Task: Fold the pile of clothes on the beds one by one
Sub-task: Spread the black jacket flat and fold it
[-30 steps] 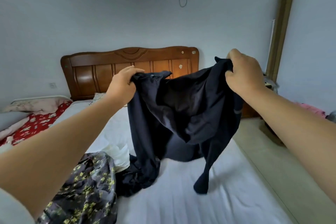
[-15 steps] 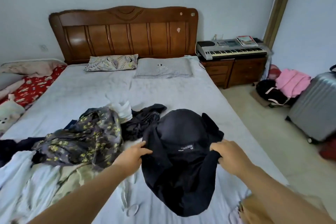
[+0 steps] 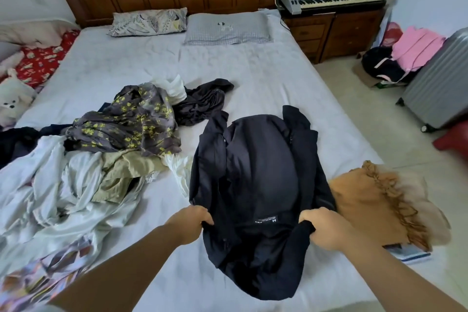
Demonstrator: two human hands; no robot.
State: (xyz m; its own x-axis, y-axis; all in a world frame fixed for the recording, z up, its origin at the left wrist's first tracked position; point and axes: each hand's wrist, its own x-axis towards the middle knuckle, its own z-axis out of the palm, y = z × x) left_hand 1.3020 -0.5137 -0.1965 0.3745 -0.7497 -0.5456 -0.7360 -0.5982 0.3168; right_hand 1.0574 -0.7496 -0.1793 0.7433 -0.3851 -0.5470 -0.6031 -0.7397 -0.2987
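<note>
Spreading across the bed [image 3: 266, 71], a black jacket [image 3: 258, 172] lies flat, white label showing near its collar. Left of the jacket sits the unfolded clothes pile [image 3: 101, 154]; right of it, a tan garment [image 3: 374, 200]. The left hand [image 3: 192, 220] and right hand [image 3: 326, 228] each pinch the jacket's near edge.

Small black label [image 3: 266, 219] sewn inside the dark jacket [image 3: 260, 180]: white Under Armour logo at its right end, with tiny lettering beside it, perhaps a size, unreadable.
</note>
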